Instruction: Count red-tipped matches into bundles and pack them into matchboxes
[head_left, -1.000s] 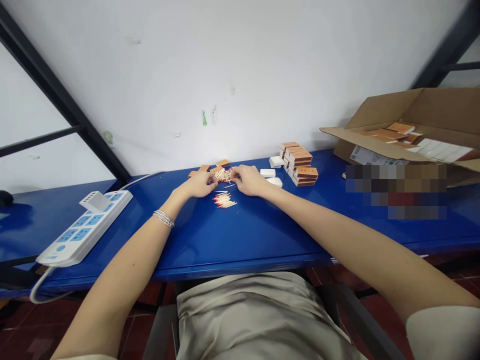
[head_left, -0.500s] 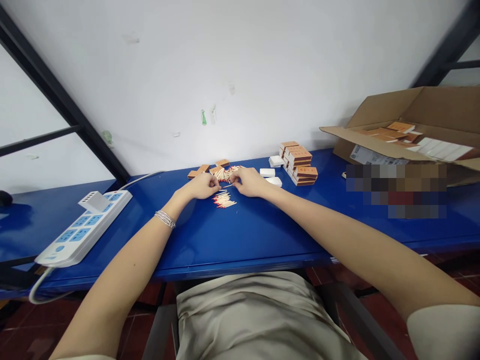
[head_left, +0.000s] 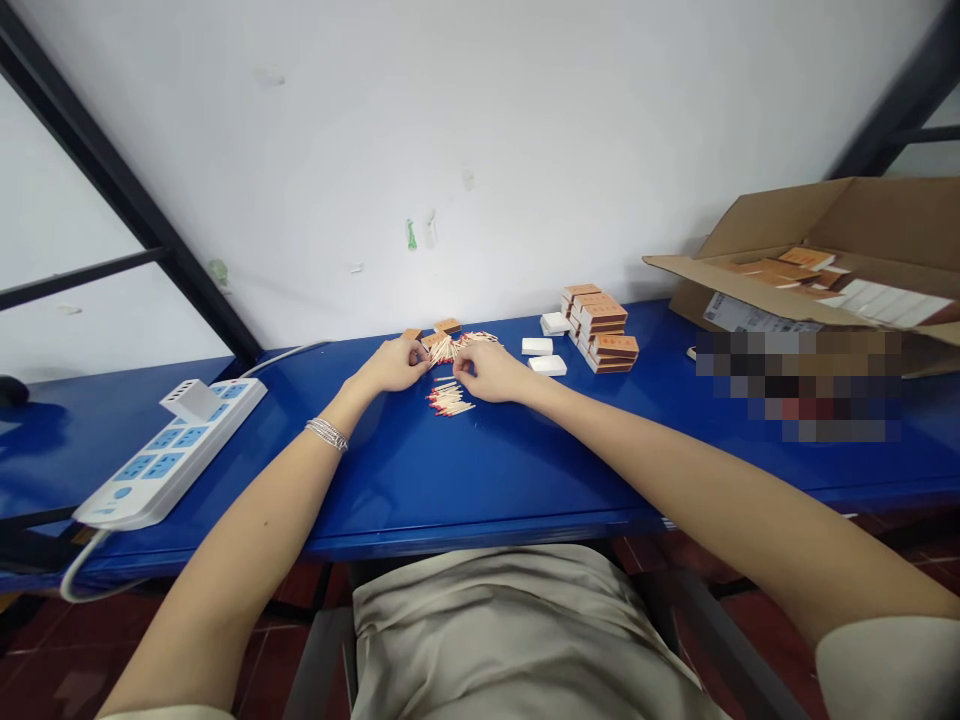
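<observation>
My left hand [head_left: 391,364] and my right hand [head_left: 486,370] rest close together on the blue table [head_left: 480,470], fingers curled in a pinch over a loose heap of red-tipped matches [head_left: 448,348]. What each pinch holds is too small to name. A neater bundle of matches [head_left: 448,398] lies just in front of the hands. Small orange matchboxes [head_left: 447,326] lie behind the heap. To the right of my right hand lie white inner trays [head_left: 547,364]. A bracelet is on my left wrist.
A stack of orange matchboxes [head_left: 603,338] stands right of the hands. An open cardboard box [head_left: 825,260] with more boxes sits at the far right. A white and blue power strip [head_left: 171,452] lies at the left. A white wall is right behind the table.
Both hands have shifted slightly back toward the loose heap, the right hand a little to the left. The bundle in front has stayed put.
</observation>
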